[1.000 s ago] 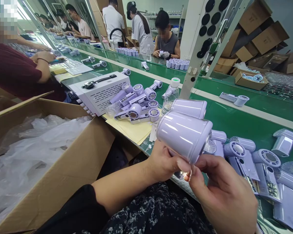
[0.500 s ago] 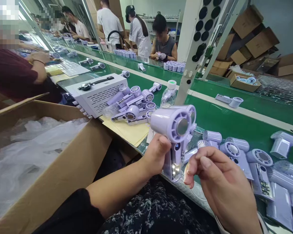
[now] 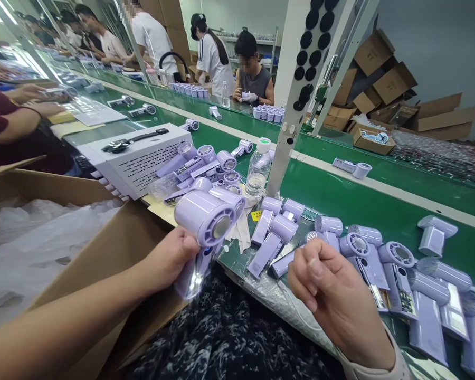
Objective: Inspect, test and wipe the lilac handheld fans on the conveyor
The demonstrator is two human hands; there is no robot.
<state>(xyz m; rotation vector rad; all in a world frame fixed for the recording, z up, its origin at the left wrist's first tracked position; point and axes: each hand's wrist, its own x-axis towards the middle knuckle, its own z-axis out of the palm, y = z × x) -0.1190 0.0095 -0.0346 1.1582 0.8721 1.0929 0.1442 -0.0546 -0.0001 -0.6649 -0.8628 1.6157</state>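
Note:
My left hand (image 3: 176, 256) is wrapped round the handles of purple handheld fans (image 3: 200, 214); two round heads show side by side above it, and the handles hang below. My right hand (image 3: 336, 290) is raised over the bench edge with its fingers curled together; whether anything small is between them cannot be made out. Just beyond it lie several purple fans (image 3: 396, 256), some with open handles showing inner parts. A smaller group of fans (image 3: 265, 253) rests between my hands on the green bench.
An open cardboard box (image 3: 114, 258) with clear plastic bags stands at left. Behind are a grey metal box (image 3: 142, 163), a fan pile (image 3: 206, 163), a water bottle (image 3: 258, 169) and a white post (image 3: 285, 116). Several people sit or stand along the green line.
My left hand has moved left with the held fans, toward the cardboard box. My right hand is farther from them, its fingers more curled. The view has shifted right.

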